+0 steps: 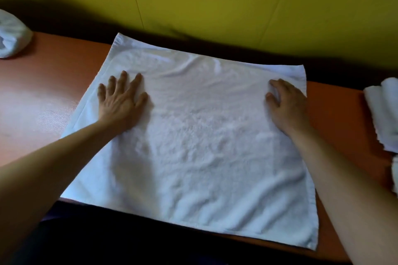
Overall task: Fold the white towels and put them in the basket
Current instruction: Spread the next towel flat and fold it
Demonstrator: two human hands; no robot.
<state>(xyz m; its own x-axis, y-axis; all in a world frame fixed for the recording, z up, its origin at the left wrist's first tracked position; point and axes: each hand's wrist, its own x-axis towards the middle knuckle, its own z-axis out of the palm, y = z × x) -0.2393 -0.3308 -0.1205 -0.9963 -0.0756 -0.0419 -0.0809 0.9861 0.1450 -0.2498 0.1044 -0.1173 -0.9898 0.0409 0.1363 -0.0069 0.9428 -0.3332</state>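
I have one white towel point(200, 140) spread flat and unfolded on the tabletop point(43, 92), filling the middle of the frame. My left hand point(120, 101) presses it with straight, spread fingers; my right hand point(286, 105) rests on it near the right edge, fingers lightly bent and pinching nothing. Rolled towels point(383, 114) lie at the right edge, another bundle point(13, 36) upper left. I see no basket, so I judge folding barely begun

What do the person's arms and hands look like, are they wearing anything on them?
Both forearms are bare, with no sleeves in view. The left hand and right hand wear no gloves, and no watch or bracelet shows. No rings are visible on the fingers, though the picture is slightly blurred.
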